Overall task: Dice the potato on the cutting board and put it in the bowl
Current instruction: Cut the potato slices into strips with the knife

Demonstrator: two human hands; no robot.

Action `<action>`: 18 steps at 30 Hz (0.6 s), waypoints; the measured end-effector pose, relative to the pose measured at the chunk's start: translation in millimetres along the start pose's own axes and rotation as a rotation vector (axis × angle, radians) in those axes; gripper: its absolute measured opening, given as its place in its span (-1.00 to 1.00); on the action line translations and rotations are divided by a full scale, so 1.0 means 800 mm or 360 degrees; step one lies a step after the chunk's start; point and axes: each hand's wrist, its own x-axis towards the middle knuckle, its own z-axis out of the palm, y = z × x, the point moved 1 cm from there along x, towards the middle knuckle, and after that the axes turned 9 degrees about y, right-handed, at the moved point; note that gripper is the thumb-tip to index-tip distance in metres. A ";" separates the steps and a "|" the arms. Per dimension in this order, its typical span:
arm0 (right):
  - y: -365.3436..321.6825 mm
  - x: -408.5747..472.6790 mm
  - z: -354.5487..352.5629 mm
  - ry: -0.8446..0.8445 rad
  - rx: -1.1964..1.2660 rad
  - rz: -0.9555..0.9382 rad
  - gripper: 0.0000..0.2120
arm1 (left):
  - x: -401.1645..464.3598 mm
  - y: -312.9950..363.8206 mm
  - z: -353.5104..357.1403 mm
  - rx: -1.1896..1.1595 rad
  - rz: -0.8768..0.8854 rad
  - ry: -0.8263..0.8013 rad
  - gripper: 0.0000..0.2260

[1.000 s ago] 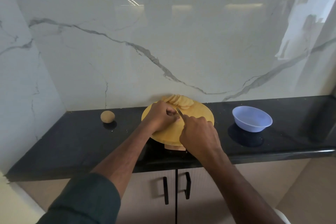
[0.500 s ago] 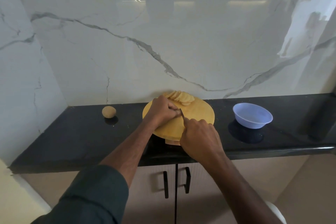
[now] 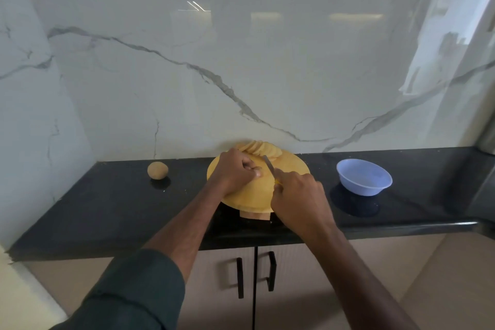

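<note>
At the centre of the frame the left hand (image 3: 235, 171) is curled, fingertips tucked down on a small potato piece that it almost hides, pinning it to the round yellow wooden cutting board (image 3: 254, 193). Just right of it the right hand (image 3: 297, 195) is wrapped round the yellow handle of a small steel-bladed knife (image 3: 268, 166), whose blade slants up and left, its edge very close to the left knuckles

The main risk, as I judge it, is the blade meeting those fingers: the piece being held looks small, so there is little room between edge and fingertips, and a slip on a wet cut face could carry the knife sideways. The piece could also roll or skid out from under the hand if pressed unevenly

A fan of pale round potato slices (image 3: 261, 149) lies at the far rim of the board, touching the white veined marble wall; a careless sweep could push them off onto the glossy black desk (image 3: 107, 209). The board seems to overhang a block at its near side, so hard downward cuts near the edge might tip it

The pale blue plastic bowl (image 3: 364, 177) sits well apart at right, apparently empty, so pieces carried across may drop. A whole brown potato (image 3: 157, 169) rests uncut at left
</note>
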 end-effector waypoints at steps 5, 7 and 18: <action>-0.007 0.015 0.024 -0.0057 -0.0029 -0.0031 -0.56 | -0.001 0.002 0.000 -0.0019 0.0005 -0.0047 -0.63; -0.005 0.016 0.029 -0.0056 -0.0046 -0.0032 -0.58 | 0.000 0.001 0.000 -0.0018 0.0021 -0.0047 -0.63; -0.006 0.020 0.039 -0.0058 -0.0144 -0.0006 -0.65 | 0.008 -0.005 0.002 -0.0042 0.0033 -0.0044 -0.83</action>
